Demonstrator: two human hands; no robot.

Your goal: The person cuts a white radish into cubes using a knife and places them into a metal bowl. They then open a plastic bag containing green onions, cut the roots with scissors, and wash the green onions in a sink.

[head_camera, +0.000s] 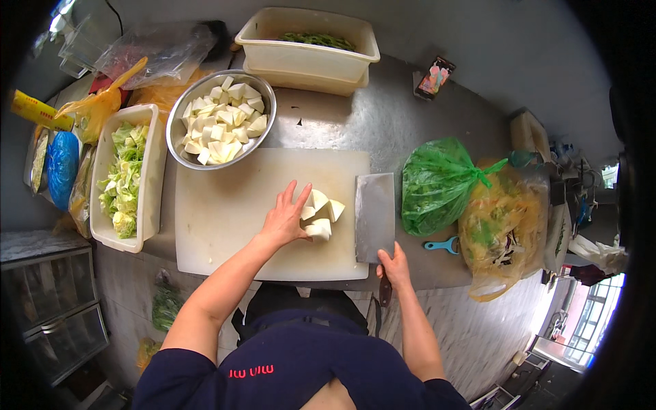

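Observation:
My left hand is spread over the white cutting board, its fingers apart beside several pale, peeled vegetable chunks. The thumb and index fingertips are at the chunks' left side; whether they touch is hard to tell. My right hand grips a cleaver where its wooden handle meets the blade. The wide blade lies flat-looking along the board's right edge, pointing away from me. A steel bowl full of cut pale chunks stands at the board's far left corner, overlapping it.
Left of the board is a white bin of chopped cabbage. Stacked white tubs with green vegetables stand behind. On the right lie a tied green bag, a blue peeler and a yellowish bag of scraps.

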